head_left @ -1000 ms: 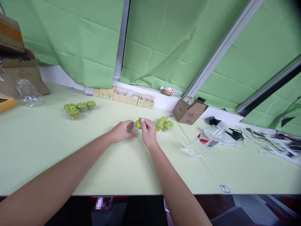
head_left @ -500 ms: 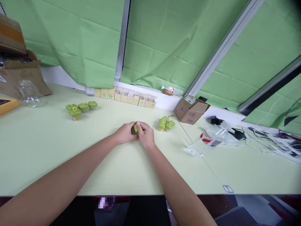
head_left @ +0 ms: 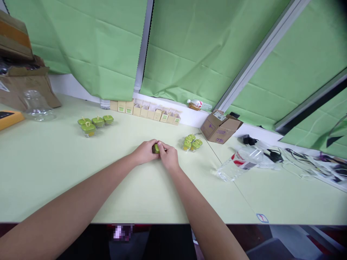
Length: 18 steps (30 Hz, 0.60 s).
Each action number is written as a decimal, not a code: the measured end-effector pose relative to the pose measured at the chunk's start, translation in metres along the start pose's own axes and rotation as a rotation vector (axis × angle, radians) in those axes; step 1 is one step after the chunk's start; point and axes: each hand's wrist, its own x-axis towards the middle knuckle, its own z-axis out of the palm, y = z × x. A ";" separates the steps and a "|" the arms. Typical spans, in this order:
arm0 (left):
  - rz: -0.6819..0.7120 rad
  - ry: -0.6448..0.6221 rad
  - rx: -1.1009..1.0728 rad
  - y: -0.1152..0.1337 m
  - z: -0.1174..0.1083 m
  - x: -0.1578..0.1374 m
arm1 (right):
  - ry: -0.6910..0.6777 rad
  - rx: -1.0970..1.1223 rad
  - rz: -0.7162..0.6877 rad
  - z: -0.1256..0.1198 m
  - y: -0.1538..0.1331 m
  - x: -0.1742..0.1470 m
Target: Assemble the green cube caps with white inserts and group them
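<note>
Near the middle of the table, my left hand (head_left: 145, 152) and my right hand (head_left: 169, 155) are closed around one small green-lidded container (head_left: 156, 148). Only part of its green top shows between my fingers; the rest is hidden. The right thumb presses on the top. To the right stands a tight cluster of similar clear containers with green lids (head_left: 192, 142). Farther left is another group of green-lidded containers (head_left: 98, 121), with small pale-yellow loops on top.
A row of small cream boxes (head_left: 148, 111) lines the wall. At right are an open cardboard box (head_left: 220, 127), a large clear plastic bottle (head_left: 240, 164) lying down, and tangled cables (head_left: 303, 159). A clear glass jar (head_left: 38, 108) and larger cartons (head_left: 25, 86) stand at left.
Both hands stay together around the container, with only a slight shift of the fingers over its top. The whole view has moved slightly; the other things lie as before.
</note>
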 end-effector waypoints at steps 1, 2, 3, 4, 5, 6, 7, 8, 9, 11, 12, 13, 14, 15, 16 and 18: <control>-0.002 0.001 -0.012 -0.001 0.000 0.000 | 0.000 0.010 0.009 0.000 0.001 0.000; -0.008 0.005 -0.033 -0.003 0.001 0.000 | -0.005 0.018 0.013 0.000 0.002 0.001; -0.017 0.016 -0.063 -0.004 0.002 0.001 | -0.013 0.027 0.017 0.000 0.003 0.002; -0.027 0.029 -0.102 -0.005 0.002 0.001 | -0.024 0.039 0.022 -0.001 0.004 0.002; -0.031 0.039 -0.149 -0.006 0.003 0.001 | -0.034 0.058 0.029 -0.001 0.005 0.003; -0.029 0.042 -0.195 -0.006 0.003 0.001 | -0.046 0.086 0.038 -0.001 0.006 0.004; -0.020 0.036 -0.236 -0.006 0.004 0.001 | -0.057 0.124 0.047 -0.001 0.007 0.005; -0.012 0.022 -0.269 -0.005 0.004 0.001 | -0.068 0.170 0.054 -0.001 0.008 0.006; -0.011 0.004 -0.296 -0.003 0.004 0.001 | -0.079 0.221 0.062 -0.001 0.009 0.007; -0.040 -0.034 -0.322 0.000 0.004 0.001 | -0.091 0.318 0.086 -0.001 0.009 0.008; -0.061 -0.046 -0.324 0.001 0.003 0.001 | -0.093 0.358 0.105 -0.001 0.008 0.009; -0.079 -0.053 -0.319 0.002 0.003 0.001 | -0.090 0.389 0.126 -0.001 0.008 0.009; -0.085 -0.055 -0.309 0.003 0.003 0.001 | -0.087 0.410 0.146 -0.002 0.007 0.009; -0.080 -0.053 -0.295 0.004 0.002 0.002 | -0.082 0.420 0.160 -0.002 0.006 0.009; -0.069 -0.050 -0.280 0.004 0.002 0.002 | -0.079 0.421 0.169 -0.003 0.005 0.009; -0.048 -0.047 -0.258 0.004 0.002 0.002 | -0.070 0.413 0.177 -0.003 0.003 0.010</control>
